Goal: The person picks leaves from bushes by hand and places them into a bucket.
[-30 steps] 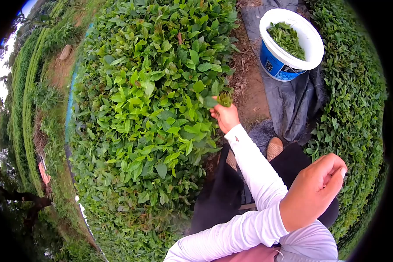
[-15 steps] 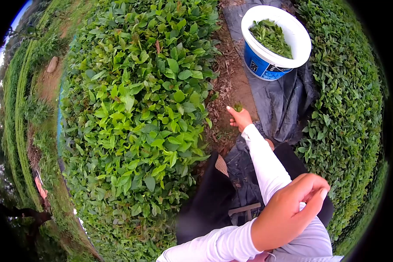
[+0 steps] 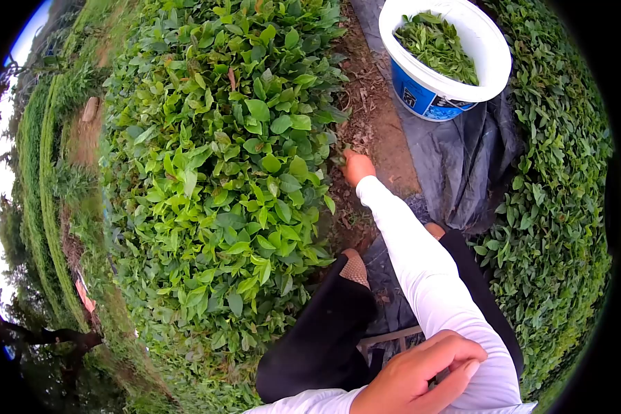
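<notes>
My right hand (image 3: 357, 168) reaches out to the right edge of a leafy green bush (image 3: 234, 186). Its fingers are curled in and meet small leaves at the bush's side; the fingertips are partly hidden. Close to the camera, my left hand (image 3: 417, 376) is bent over my right sleeve (image 3: 428, 276), its fingers curled towards the thumb. What lies inside that hand, if anything, is hidden. Beyond my right hand stands a white and blue bucket (image 3: 431, 103), partly filled with picked green leaves (image 3: 440, 52).
Black plastic sheeting (image 3: 455, 165) covers part of the ground between the bush and a second hedge (image 3: 559, 207) on the right. Bare soil with dry litter (image 3: 372, 96) runs along the bush. My dark-trousered legs (image 3: 317, 338) are bent below. A grassy slope lies at far left.
My right hand has moved left from above the soil to the bush's edge; the leaves that showed at it are now hard to see. My left hand has shifted down and left, still curled.
</notes>
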`<state>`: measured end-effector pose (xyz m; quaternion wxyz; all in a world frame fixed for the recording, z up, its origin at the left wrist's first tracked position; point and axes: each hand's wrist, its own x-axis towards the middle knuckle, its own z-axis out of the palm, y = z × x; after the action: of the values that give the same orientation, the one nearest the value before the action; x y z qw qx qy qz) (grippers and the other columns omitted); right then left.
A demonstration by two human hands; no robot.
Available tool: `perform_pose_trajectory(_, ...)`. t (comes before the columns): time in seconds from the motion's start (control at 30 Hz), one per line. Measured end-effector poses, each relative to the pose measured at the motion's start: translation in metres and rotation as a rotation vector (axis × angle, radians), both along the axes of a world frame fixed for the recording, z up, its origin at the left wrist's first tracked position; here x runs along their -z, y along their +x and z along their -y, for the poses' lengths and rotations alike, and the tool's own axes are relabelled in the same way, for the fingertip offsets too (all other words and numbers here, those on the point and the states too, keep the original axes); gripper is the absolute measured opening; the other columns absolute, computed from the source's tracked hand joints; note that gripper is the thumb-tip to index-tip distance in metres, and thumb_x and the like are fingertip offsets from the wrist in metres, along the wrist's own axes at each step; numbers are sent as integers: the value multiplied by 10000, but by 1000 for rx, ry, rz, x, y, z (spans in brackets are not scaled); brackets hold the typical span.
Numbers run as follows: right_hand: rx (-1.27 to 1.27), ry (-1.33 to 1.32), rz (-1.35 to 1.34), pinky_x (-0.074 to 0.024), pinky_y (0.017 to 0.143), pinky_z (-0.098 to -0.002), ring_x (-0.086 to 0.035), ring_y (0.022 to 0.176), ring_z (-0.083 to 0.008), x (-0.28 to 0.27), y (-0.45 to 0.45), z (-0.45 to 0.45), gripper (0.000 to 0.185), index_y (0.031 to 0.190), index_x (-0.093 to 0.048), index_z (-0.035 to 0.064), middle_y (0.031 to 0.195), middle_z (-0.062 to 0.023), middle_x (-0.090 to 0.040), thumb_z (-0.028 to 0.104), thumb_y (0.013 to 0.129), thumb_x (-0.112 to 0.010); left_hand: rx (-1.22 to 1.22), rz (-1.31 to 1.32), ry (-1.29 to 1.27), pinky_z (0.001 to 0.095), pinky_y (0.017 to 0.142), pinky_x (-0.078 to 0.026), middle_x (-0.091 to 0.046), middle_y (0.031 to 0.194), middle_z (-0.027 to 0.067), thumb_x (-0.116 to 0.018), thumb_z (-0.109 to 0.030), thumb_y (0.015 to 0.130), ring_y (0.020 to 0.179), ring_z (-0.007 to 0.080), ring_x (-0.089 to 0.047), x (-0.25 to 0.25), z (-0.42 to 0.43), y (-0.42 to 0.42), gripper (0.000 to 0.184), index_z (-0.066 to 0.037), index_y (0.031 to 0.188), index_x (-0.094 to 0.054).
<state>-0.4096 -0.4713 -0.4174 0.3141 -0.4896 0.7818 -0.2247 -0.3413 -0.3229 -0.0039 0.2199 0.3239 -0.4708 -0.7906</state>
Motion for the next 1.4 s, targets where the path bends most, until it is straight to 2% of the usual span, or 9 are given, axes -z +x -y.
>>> perform_pose_trajectory(0.17, 184, -75, 128, -477, 709, -451, -595, 825, -379, -1, 1, -4, 221, 952, -618, 104, 854, -180, -623, 122, 732, -620, 112, 131, 94, 240, 591, -423, -574, 801, 50, -541, -76, 855, 653, 112, -537, -12, 5, -3, 103, -26, 924, -598)
perform_pose_trajectory(0.3, 618, 85, 1251, -388, 415, -241, -460, 518, -61, -47, -26, -12, 151, 875, -569, 95, 634, 47, -492, 222, 833, -638, 77, -3, 50, 254, 702, -450, -552, 880, 91, -506, -58, 883, 773, 148, -567, -12, 0, -5, 147, -1, 1016, -523)
perform_pose_trajectory(0.47, 516, -173, 1227, -401, 432, -218, -489, 523, -72, -162, -61, -27, 172, 896, -546, 85, 677, 19, -523, 213, 834, -641, 88, -25, 39, 243, 679, -439, -565, 854, 73, -524, -75, 874, 741, 134, -564, -21, -15, -7, 126, -13, 977, -561)
perform_pose_trajectory(0.7, 365, -1192, -105, -493, 719, -281, -621, 757, -168, -329, -210, 25, 298, 1034, -596, 43, 837, -57, -649, 254, 829, -642, 112, 53, -51, 226, 573, -415, -560, 789, 43, -541, -79, 855, 646, 89, -523, -32, -21, -1, 100, -28, 921, -597)
perform_pose_trajectory(0.83, 57, -544, -1013, -361, 963, -416, -464, 1158, -337, -276, -266, 36, 570, 1180, -528, 64, 1212, -167, -526, 408, 749, -671, 150, 71, -39, 229, 572, -420, -557, 796, 53, -548, -74, 847, 634, 110, -529, -29, -23, -7, 94, -30, 914, -598)
perform_pose_trajectory(0.9, -67, -964, -849, -401, 891, -398, -541, 1005, -302, -279, -240, 33, 404, 1042, -590, 52, 1008, -119, -617, 306, 744, -690, 242, 171, -93, 231, 575, -424, -557, 798, 61, -552, -66, 841, 634, 120, -534, -36, -11, -7, 94, -33, 916, -598)
perform_pose_trajectory(1.07, -92, -456, 466, -499, 668, -336, -629, 708, -222, -185, -124, -16, 157, 887, -611, 60, 786, -102, -639, 200, 814, -611, 366, 295, -317, 309, 655, -476, -591, 858, 118, -575, -19, 807, 744, 253, -588, -18, 4, -13, 118, -3, 922, -596)
perform_pose_trajectory(1.27, 57, 109, 975, -467, 614, -297, -586, 646, -131, -56, -42, -62, 166, 887, -583, 27, 709, -48, -614, 184, 837, -608, 660, 520, -490, 380, 767, -468, -584, 967, 129, -678, -156, 730, 836, 277, -585, 11, 20, -27, 277, -29, 963, -599)
perform_pose_trajectory(1.4, 159, -48, 935, -468, 585, -284, -574, 589, -120, -49, -29, -44, 167, 915, -583, 27, 735, -52, -620, 173, 837, -607, 746, 635, -640, 424, 812, -445, -572, 1002, 122, -689, -187, 706, 895, 262, -571, 0, 30, -32, 333, -29, 982, -591)
